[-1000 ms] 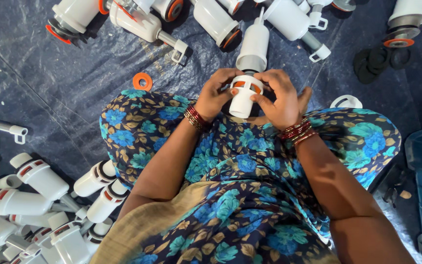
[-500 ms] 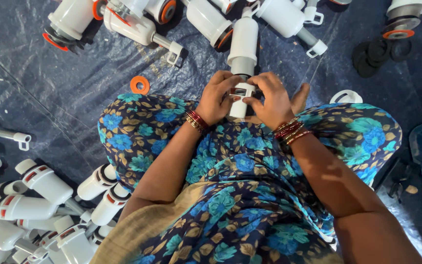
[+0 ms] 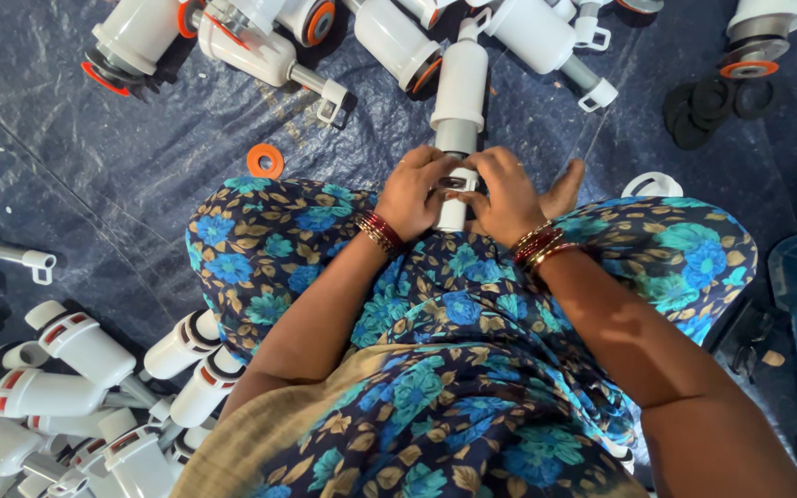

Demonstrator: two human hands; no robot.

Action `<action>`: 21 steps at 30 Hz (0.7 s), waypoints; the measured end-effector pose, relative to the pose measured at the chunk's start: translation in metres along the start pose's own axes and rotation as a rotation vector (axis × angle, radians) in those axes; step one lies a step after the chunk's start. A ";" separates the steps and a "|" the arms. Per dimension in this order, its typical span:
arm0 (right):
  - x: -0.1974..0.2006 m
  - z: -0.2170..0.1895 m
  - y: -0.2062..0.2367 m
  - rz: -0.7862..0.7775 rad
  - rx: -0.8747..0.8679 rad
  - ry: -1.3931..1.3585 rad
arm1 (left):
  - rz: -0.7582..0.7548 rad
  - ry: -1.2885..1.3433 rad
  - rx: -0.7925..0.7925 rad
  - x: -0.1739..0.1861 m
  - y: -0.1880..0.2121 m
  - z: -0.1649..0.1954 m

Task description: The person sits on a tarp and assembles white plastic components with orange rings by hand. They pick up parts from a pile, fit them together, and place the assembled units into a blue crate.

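White plastic fitting (image 3: 455, 198) gripped on the lap, left hand (image 3: 414, 192) and right hand (image 3: 505, 195) both closed around it, orange ring (image 3: 265, 160) lain on blue tarp (image 3: 94, 175) nearby

A dark blue tarpaulin (image 3: 122, 175) covers the floor. White plastic fittings (image 3: 76, 346) crowd its lower left and more white fittings (image 3: 398, 41) line the top edge. An orange ring (image 3: 265, 160) lies left of centre, and black rings (image 3: 707, 106) sit upper right.
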State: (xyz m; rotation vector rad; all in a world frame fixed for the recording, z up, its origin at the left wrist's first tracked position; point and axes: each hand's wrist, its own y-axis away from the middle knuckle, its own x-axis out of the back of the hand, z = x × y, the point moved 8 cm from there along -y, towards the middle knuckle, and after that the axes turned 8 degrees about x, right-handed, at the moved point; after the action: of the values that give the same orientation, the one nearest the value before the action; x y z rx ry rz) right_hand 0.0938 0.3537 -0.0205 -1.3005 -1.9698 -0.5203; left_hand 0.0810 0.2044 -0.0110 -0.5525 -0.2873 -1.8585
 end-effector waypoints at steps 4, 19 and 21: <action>-0.013 0.008 0.007 0.001 -0.011 0.016 | -0.052 -0.012 0.052 -0.009 0.002 -0.006; -0.034 0.014 0.023 -0.039 0.009 0.028 | -0.077 -0.056 0.119 -0.027 0.021 -0.017; -0.037 0.012 0.024 -0.060 0.001 0.007 | -0.053 -0.066 0.124 -0.025 0.026 -0.017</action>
State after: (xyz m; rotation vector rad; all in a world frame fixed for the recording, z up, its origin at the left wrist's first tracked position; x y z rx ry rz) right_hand 0.1204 0.3484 -0.0577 -1.2403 -2.0085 -0.5523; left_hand 0.1084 0.2077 -0.0400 -0.5258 -0.4624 -1.8616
